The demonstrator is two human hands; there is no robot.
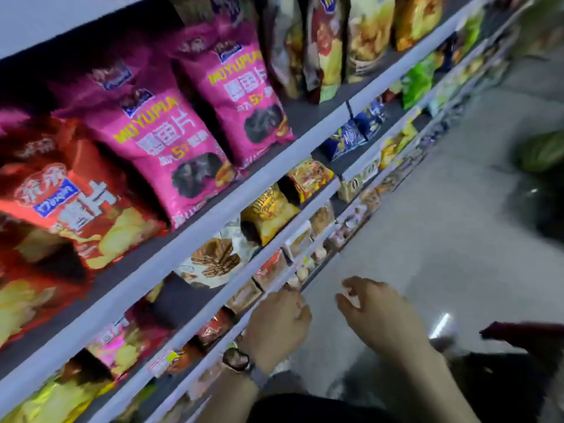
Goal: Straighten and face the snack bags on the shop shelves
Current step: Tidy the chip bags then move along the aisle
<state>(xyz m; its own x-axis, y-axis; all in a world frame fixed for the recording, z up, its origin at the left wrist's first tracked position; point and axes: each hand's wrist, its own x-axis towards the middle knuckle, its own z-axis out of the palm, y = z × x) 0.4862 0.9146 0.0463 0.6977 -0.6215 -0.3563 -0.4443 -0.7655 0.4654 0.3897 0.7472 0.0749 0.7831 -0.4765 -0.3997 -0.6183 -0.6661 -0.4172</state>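
Two hands low; our left hand (274, 325) reaches the small packets (302, 270), grip we cannot tell; our right hand (377, 315) hovers loosely curled, empty; a careless nudge could spill them.

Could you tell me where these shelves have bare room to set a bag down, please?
On the second shelf, a bare dark patch lies between the pecan bag and the pink-and-yellow bag. On the top shelf, a narrower gap lies between the right magenta bag and the tall upright bags. The low shelves by the left hand are packed tight.
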